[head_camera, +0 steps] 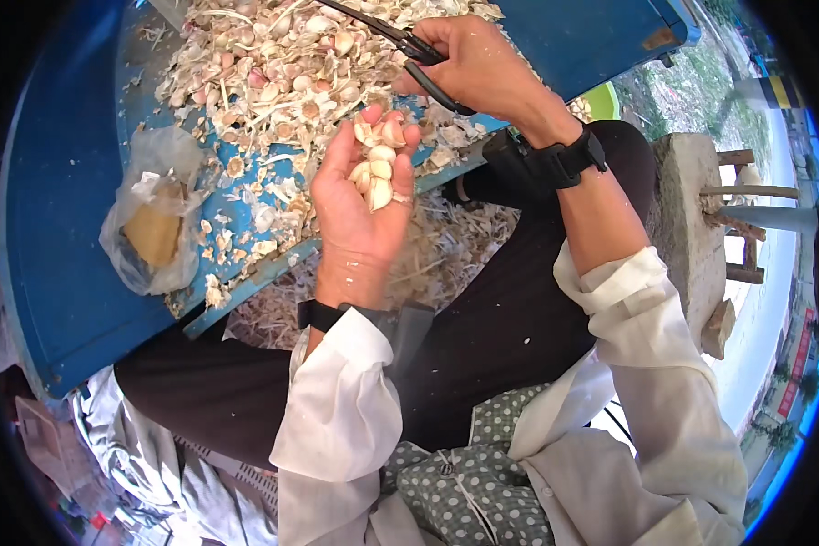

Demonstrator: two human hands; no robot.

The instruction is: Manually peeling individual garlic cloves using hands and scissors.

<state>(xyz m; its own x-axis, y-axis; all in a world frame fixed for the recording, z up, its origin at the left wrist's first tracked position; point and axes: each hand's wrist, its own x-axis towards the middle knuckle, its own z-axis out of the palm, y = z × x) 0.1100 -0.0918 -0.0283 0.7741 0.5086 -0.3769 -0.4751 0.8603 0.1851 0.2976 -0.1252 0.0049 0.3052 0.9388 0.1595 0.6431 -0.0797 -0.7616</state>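
Note:
Several pale garlic cloves [380, 174] rest in my left hand [365, 198], palm up with the fingers curled around them. The hand is just over the front edge of a blue table [61, 225]. My right hand [481, 65] grips a pair of black-handled scissors [420, 51] above and to the right of the left hand. The scissor blades point to the upper left, over a big heap of garlic cloves and dry skins [293, 61]. Part of the right fingers is hidden behind the scissor handles.
A clear plastic bag [157, 211] with a tan block inside lies on the table's left part. Loose garlic skins [266, 205] are scattered between bag and heap. Beyond my right knee is a green basin [604, 101] holding cloves. A rough bench [686, 225] stands to the right.

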